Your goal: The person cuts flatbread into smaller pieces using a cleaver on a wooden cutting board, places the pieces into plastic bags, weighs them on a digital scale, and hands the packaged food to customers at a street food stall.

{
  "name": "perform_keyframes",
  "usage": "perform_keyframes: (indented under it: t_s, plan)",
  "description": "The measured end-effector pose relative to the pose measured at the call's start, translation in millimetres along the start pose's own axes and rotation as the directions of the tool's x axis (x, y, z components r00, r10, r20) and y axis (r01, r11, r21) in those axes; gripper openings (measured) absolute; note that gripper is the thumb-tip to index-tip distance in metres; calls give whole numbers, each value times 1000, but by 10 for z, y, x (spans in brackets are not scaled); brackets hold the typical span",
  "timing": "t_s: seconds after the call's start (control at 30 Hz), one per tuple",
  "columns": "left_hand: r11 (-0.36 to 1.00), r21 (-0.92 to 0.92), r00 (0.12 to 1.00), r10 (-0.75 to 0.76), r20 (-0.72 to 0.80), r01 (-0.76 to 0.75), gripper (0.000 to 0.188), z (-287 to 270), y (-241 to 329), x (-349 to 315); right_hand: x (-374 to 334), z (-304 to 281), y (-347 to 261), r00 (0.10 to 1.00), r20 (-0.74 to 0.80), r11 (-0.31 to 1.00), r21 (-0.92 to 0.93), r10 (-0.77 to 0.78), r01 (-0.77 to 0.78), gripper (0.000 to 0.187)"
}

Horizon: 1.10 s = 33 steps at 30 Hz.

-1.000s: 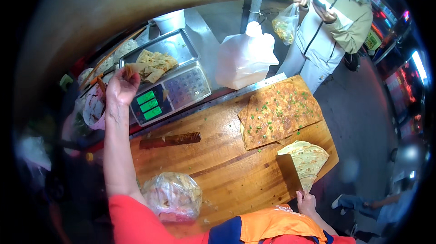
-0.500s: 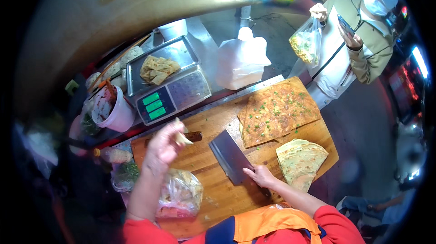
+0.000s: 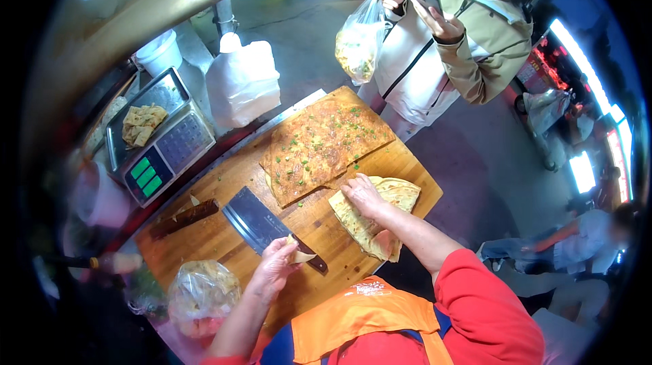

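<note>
A cleaver (image 3: 255,219) lies flat on the wooden cutting board (image 3: 234,185), its dark handle pointing toward me. My left hand (image 3: 272,266) is closed on a small pale piece of flatbread (image 3: 301,256), just over the handle. Further right, my right hand (image 3: 363,196) grips the left edge of a folded, layered flatbread (image 3: 390,198); its fingertips are partly hidden. Behind that hand lies a large browned flatbread (image 3: 326,141) sprinkled with chopped green onion.
Left of the board stand a scale (image 3: 166,154) with flatbread pieces (image 3: 142,124) on its tray and a white tub (image 3: 102,195). A filled plastic bag (image 3: 204,294) sits at the near left. Across the board stands a person (image 3: 435,52) with a phone and a food bag.
My right hand has let go of the cleaver and taken hold of the folded flatbread. My left hand has come right and nearer with its piece. The view has swung right.
</note>
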<state>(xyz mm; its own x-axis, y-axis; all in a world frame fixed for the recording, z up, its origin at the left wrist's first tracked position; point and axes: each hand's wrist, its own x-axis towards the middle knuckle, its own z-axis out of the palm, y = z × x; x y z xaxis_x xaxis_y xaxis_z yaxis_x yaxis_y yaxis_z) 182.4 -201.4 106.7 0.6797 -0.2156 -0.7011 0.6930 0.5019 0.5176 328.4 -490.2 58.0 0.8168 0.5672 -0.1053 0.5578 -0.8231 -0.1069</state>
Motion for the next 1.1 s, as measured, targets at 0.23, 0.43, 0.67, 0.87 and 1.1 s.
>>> perform_keyframes:
  t_s: [0.23,0.43,0.67,0.87,1.1]
  plan:
    - [984,111,968,160,-192,-140,23,391,-296,346,-99,-253,250,981,-141,982,116,-130,146,13]
    - [915,160,897,396,-198,-369,24,789,-513,896,-778,-687,532,918,-300,861,359,-260,361,22]
    - [919,291,921,331,-206,-265,51,1091,-965,1359,-1076,-892,532,901,-420,887,370,-104,275,38]
    - [879,462,814,352,-461,-119,46,1263,-1379,1122,-1470,-233,1076,766,-309,734,613,564,-294,37]
    - [980,188,968,109,-227,-67,54,1354,-1523,1237,-1481,1089,1442,493,319,-24,857,810,-515,24]
